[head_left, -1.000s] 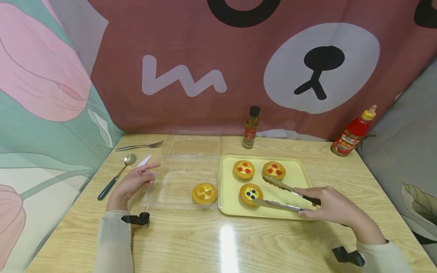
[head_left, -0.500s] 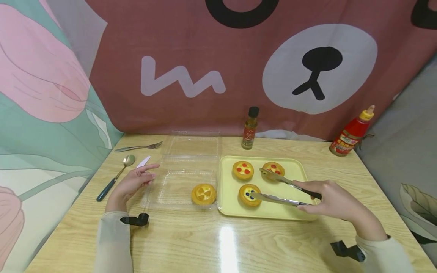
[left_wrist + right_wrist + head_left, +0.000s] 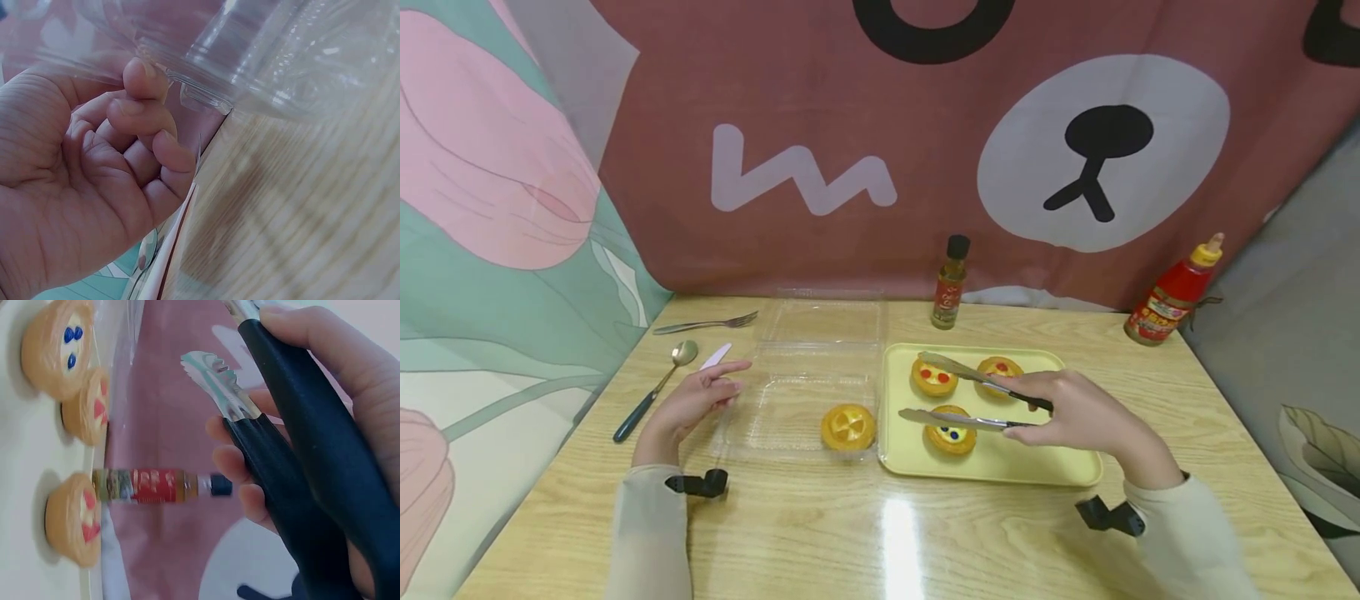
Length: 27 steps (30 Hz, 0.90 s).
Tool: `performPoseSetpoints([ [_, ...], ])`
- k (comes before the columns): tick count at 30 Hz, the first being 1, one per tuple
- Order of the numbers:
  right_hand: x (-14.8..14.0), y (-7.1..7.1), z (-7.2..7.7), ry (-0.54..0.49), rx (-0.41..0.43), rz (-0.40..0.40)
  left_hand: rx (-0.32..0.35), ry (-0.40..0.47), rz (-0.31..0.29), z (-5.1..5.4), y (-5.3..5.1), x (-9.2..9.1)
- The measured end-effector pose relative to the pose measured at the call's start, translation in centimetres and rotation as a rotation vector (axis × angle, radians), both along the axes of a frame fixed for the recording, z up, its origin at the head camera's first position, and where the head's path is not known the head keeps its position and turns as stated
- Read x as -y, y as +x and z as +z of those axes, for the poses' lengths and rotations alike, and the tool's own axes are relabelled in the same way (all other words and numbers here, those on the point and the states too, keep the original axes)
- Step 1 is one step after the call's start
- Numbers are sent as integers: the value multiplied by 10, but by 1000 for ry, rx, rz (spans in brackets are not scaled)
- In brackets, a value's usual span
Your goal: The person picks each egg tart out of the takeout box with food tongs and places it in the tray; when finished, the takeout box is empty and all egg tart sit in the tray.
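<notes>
My right hand (image 3: 1067, 412) grips a pair of black-handled metal tongs (image 3: 306, 444), whose arms stand apart above a yellow tray (image 3: 1045, 462). Under the upper arm lies a tart with red dots (image 3: 934, 383); the lower arm crosses over a tart with blue dots (image 3: 951, 442). Another red-dotted tart (image 3: 74, 519) sits at the tray's back right, partly hidden by the tongs in the head view. A patterned golden tart (image 3: 847, 427) rests in a clear plastic container (image 3: 790, 408). My left hand (image 3: 688, 408) touches the container's left edge, index finger extended, other fingers loosely bent.
A fork (image 3: 707, 322), a spoon (image 3: 658, 387) and a partly covered knife (image 3: 717, 355) lie left of the container. A small black-capped bottle (image 3: 948, 287) stands behind the tray. At the far right is a red sauce bottle (image 3: 1172, 296). A printed cloth hangs behind the table.
My right hand has moved left, carrying the spread tongs from the right and blue-dotted tarts until their tips reach past the left-hand tarts. My left hand and the tarts have stayed put.
</notes>
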State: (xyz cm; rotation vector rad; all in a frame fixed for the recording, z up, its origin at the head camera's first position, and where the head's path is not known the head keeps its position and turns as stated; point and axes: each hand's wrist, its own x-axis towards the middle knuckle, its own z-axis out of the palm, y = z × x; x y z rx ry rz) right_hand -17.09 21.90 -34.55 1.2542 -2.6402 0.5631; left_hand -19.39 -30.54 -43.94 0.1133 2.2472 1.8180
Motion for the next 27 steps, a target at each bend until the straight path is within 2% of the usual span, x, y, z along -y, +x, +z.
performPoseSetpoints([
  [6, 30, -17, 3, 39, 56, 83, 0, -15, 8, -1, -1, 2],
  [13, 68, -33, 8, 159, 106, 174, -17, -19, -6, -1, -1, 2],
  [19, 91, -39, 11, 257, 118, 211, 2, -26, 8, -1, -1, 0],
  [27, 106, -42, 14, 356, 172, 236, 8, -29, 14, 0, 0, 0],
])
